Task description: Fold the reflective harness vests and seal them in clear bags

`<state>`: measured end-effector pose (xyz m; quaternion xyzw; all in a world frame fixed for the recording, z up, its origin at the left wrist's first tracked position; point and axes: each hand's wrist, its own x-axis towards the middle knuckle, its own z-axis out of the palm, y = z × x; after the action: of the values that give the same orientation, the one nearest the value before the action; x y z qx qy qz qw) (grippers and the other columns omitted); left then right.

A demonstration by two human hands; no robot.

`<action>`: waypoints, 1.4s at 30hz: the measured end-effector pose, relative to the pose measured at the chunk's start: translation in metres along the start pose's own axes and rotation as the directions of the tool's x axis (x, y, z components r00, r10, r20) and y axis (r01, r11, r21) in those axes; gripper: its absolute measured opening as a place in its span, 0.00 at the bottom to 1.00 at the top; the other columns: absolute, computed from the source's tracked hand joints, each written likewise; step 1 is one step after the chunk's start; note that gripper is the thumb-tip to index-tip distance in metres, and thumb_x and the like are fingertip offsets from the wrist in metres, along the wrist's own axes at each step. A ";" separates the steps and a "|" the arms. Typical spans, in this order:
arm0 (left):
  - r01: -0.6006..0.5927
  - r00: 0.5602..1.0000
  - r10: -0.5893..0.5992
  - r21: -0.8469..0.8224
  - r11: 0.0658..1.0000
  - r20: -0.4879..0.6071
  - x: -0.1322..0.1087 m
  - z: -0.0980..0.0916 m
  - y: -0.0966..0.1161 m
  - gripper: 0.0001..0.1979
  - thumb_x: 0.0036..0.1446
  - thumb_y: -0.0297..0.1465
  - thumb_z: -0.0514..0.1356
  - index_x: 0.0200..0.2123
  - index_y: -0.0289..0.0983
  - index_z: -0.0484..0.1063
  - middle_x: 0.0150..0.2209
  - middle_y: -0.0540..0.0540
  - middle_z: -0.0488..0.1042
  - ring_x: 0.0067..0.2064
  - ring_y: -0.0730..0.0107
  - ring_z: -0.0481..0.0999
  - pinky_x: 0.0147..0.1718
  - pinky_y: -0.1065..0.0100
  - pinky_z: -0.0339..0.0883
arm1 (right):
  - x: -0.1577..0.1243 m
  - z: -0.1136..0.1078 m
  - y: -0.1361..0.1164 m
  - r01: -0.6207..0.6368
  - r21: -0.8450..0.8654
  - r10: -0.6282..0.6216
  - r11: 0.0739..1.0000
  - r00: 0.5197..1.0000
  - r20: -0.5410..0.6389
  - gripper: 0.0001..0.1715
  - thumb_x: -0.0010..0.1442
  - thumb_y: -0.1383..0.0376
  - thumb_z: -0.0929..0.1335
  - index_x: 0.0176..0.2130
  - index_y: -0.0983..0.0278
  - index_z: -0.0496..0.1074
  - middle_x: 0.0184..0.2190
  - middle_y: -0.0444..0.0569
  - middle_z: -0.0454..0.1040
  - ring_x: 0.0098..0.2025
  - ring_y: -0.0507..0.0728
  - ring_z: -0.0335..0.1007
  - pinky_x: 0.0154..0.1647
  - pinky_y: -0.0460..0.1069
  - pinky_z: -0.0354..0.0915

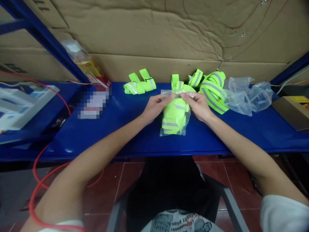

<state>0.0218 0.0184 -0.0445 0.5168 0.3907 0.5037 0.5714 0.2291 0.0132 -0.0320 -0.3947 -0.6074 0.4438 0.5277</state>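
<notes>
Here, straps [180,86] behind filled bag [174,116], bottle [89,67]

Clear bag [175,112], pinched at top, folded neon-yellow strap [172,116] inside

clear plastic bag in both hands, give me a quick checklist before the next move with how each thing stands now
1. Left hand pinching the top of the clear plastic bag: ok.
2. Right hand pinching the top too: ok.
3. Folded reflective strap inside: ok, neon yellow-green shows through the plastic.
4. Bag's mouth sealed: cannot tell, fingers cover part of the top.
5. Space beyond the bag free of loose straps: not ok, a loose reflective strap shows just past its top edge.
6. Crumpled plastic bags apart from both hands: ok, off to the right.
</notes>
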 end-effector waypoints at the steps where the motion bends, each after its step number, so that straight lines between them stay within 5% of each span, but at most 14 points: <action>1: 0.000 1.000 0.000 0.003 1.000 0.000 0.000 0.001 0.000 0.23 0.49 0.51 0.79 0.34 0.37 0.85 0.40 0.43 0.86 0.42 0.61 0.84 0.41 0.63 0.77 | 0.000 0.001 0.001 -0.002 0.014 0.002 1.000 1.000 0.004 0.26 0.55 0.38 0.80 0.36 0.56 0.86 0.35 0.45 0.86 0.39 0.59 0.82 0.43 0.55 0.78; 5: 0.070 0.997 -0.069 -0.102 0.992 0.015 -0.001 0.003 -0.001 0.22 0.44 0.44 0.82 0.38 0.36 0.86 0.42 0.41 0.87 0.43 0.61 0.85 0.46 0.61 0.78 | -0.001 0.004 0.002 -0.067 0.066 0.065 0.996 0.998 0.023 0.26 0.51 0.39 0.82 0.37 0.57 0.87 0.37 0.45 0.87 0.40 0.59 0.83 0.47 0.55 0.79; 14: -0.005 0.996 -0.008 -0.149 0.989 -0.088 0.002 0.001 0.003 0.17 0.47 0.39 0.79 0.37 0.37 0.82 0.41 0.44 0.87 0.46 0.55 0.86 0.49 0.58 0.80 | 0.006 -0.003 -0.001 -0.191 0.178 0.209 0.965 0.974 -0.085 0.26 0.47 0.42 0.84 0.32 0.58 0.85 0.32 0.46 0.85 0.30 0.53 0.79 0.29 0.48 0.80; 20: 0.066 0.995 -0.074 -0.133 0.989 -0.061 0.002 0.000 0.002 0.22 0.53 0.50 0.77 0.39 0.37 0.84 0.43 0.39 0.87 0.45 0.54 0.87 0.44 0.57 0.81 | 0.004 -0.002 -0.003 -0.192 0.168 0.205 0.967 0.977 -0.064 0.23 0.47 0.45 0.85 0.33 0.59 0.86 0.35 0.47 0.87 0.31 0.53 0.81 0.29 0.47 0.82; 34: -0.036 0.990 0.028 -0.056 0.998 -0.138 0.001 0.002 -0.001 0.24 0.52 0.52 0.77 0.38 0.36 0.86 0.40 0.42 0.87 0.41 0.62 0.85 0.42 0.64 0.78 | 0.007 -0.009 -0.001 -0.304 0.251 0.327 0.919 0.943 -0.055 0.19 0.48 0.53 0.86 0.35 0.60 0.86 0.36 0.47 0.88 0.31 0.54 0.84 0.31 0.47 0.84; 42: -0.064 0.984 0.049 -0.083 0.995 -0.172 0.005 0.001 -0.003 0.19 0.54 0.47 0.78 0.34 0.37 0.84 0.37 0.44 0.85 0.37 0.68 0.82 0.38 0.67 0.77 | 0.007 -0.008 -0.003 -0.232 0.219 0.255 0.948 0.963 -0.081 0.20 0.46 0.52 0.86 0.33 0.60 0.85 0.35 0.47 0.87 0.38 0.55 0.85 0.34 0.47 0.83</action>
<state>0.0244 0.0234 -0.0469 0.4572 0.4008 0.5785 0.5438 0.2361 0.0199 -0.0263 -0.4330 -0.4746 0.5445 0.5392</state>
